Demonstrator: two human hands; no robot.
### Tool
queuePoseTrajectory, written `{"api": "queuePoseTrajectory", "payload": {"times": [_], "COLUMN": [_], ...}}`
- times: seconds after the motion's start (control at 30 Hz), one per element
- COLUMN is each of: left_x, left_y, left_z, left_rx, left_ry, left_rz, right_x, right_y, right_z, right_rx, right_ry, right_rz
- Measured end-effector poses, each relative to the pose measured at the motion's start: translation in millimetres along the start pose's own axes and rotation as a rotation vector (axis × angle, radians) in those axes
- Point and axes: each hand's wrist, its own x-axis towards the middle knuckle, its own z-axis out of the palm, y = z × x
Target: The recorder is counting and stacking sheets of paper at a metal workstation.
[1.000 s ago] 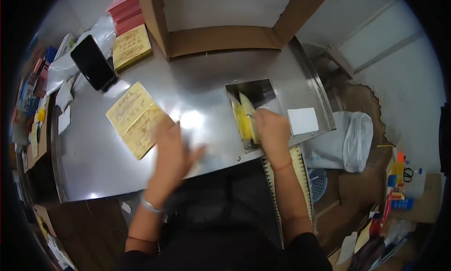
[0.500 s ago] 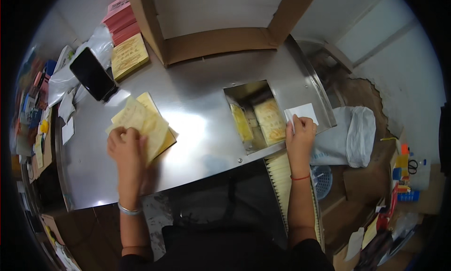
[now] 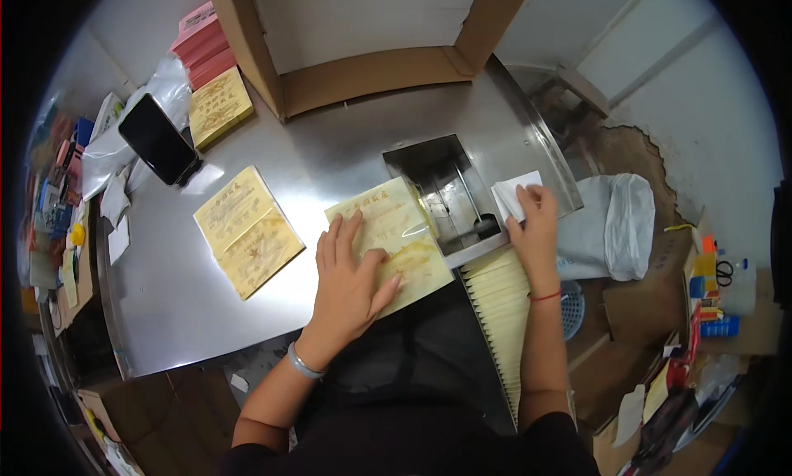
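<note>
Yellow packet (image 3: 396, 228): bench (image 3: 330, 154) front edge, beside recess (image 3: 445, 187). Left hand (image 3: 351, 270): grip spread, laid on packet, nothing clasped. Right hand (image 3: 538, 233): grip curled at white slips (image 3: 507, 197); cannot tell if pinched. Step, apparently: taking slip. Next move calls for separating one cleanly.

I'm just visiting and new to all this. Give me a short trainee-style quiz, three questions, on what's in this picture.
1. True or false: the left hand is on a pale yellow printed packet.
2. Which does the right hand touch? (a) pink stack (b) white paper (c) plastic bag
3. Fill in: the dark phone is to the ____ of the cardboard box.

Key: 1 true; 2 b; 3 left.
</note>
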Motion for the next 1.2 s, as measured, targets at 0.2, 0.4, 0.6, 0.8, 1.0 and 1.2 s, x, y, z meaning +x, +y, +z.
{"api": "queuePoseTrajectory", "payload": {"times": [0.2, 0.4, 0.6, 0.8, 1.0, 1.2], "left_x": [-6.2, -11.6, -19.8, 100.9, 292.3, 342.8], "left_y": [-8.4, -14.8, -1.2, -31.9, -117.5, -105.7], "left_z": [-24.6, -16.5, 1.3, -33.8, -26.4, -45.1], "left_rx": [0.134, 0.086, 0.289, -0.025, 0.098, -0.178], "left_ry": [-0.167, -0.102, 0.01, 0.333, 0.782, 1.087], "left_rz": [-0.035, -0.123, -0.063, 0.101, -0.386, -0.722], "right_x": [-6.7, -0.8, 16.1, 158.8, 332.6, 381.6], "right_y": [-111.0, -144.4, -127.0, -68.9, -43.1, -68.0], "right_z": [1.5, 50.8, 56.7, 39.7, 93.9, 126.4], "right_rx": [0.323, 0.072, 0.6, 0.624, 0.485, 0.379], "right_ry": [-0.14, -0.224, -0.336, -0.022, 0.058, 0.261], "right_rz": [-0.357, -0.481, -0.485, -0.075, 0.118, 0.477]}}
